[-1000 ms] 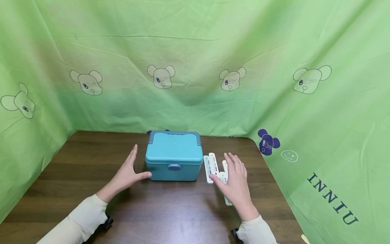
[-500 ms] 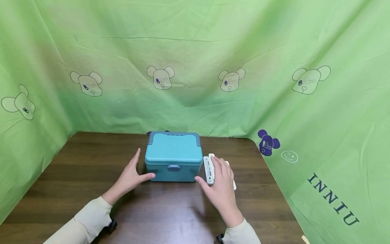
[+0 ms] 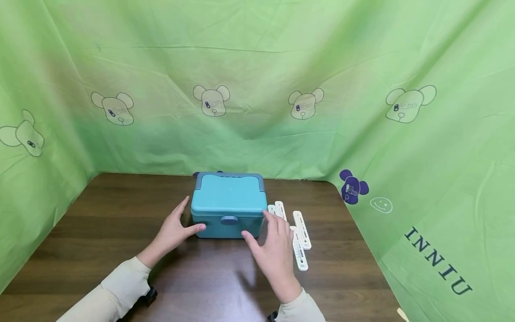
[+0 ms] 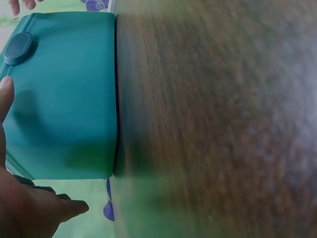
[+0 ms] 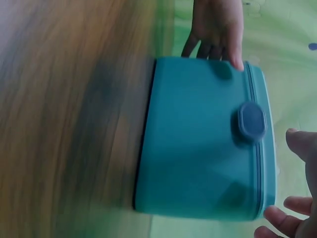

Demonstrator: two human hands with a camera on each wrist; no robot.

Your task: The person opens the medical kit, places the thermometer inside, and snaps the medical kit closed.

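A teal lidded box with a blue-grey latch and a blue-grey handle frame stands near the table's back edge, lid down. At its left side is my left hand, thumb spread from straight fingers and lying before the front left corner. My right hand is by the front right corner, fingers extended and thumb before the front face. In the right wrist view, the right thumb and fingers show apart from the latch. Whether either hand touches the box I cannot tell.
To the box's right lie several narrow white strips with printed scales, partly hidden by the right hand. They rest on a dark wooden table. A green printed curtain rises behind and along both sides.
My right hand has moved left, from over the white strips to the box's front right corner, uncovering some strips. My left hand has shifted slightly right, closer to the box. The box stays put.
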